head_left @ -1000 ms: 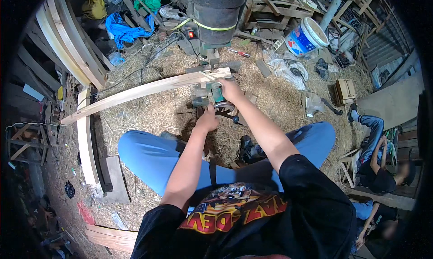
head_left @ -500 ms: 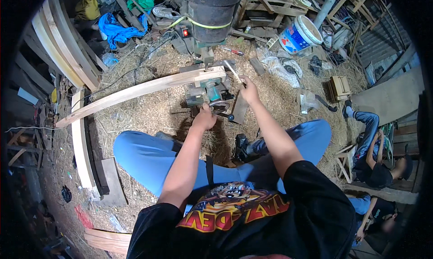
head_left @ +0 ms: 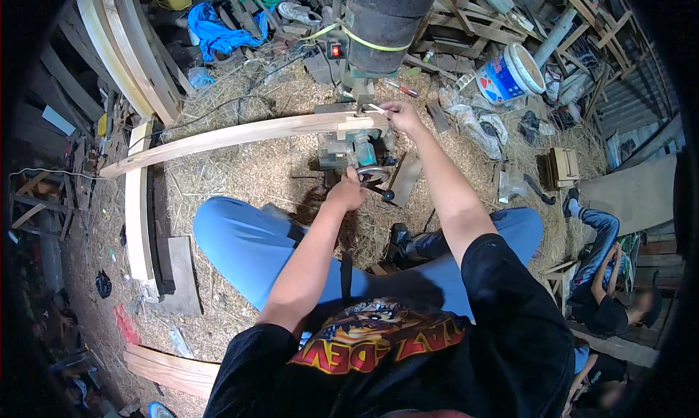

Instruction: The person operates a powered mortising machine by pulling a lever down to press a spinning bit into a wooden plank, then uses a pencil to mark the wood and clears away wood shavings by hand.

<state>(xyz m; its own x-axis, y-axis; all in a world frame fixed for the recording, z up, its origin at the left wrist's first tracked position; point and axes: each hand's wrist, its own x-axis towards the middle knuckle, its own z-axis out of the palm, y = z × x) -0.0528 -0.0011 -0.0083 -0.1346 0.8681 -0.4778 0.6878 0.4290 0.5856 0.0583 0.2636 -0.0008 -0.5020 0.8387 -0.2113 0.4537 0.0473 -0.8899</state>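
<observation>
A long, curved wooden beam (head_left: 240, 132) is held in the green vise (head_left: 364, 150) of a bench machine with a dark cylindrical housing (head_left: 386, 21). Below that housing, a bit (head_left: 359, 106) stands at the beam's right end; whether it touches the wood is hard to tell. My left hand (head_left: 345, 193) closes on the edge of the vise's handwheel (head_left: 374, 172), which has a black knob. My right hand (head_left: 405, 118) grips a thin, pale lever rod (head_left: 377, 108) just right of the beam's end.
A second timber (head_left: 137, 207) props the beam's left end. Curved planks (head_left: 120, 46) lean at the far left. Beyond the machine lies a screwdriver (head_left: 403, 90), with a white-blue bucket (head_left: 510, 74) to its right. Shavings cover the floor. Two people (head_left: 611, 301) sit at right.
My right hand has swung the lever rod up and away from me, nearer the beam's end. My left hand stays at the handwheel. The whole view has shifted, putting the scene farther right.
</observation>
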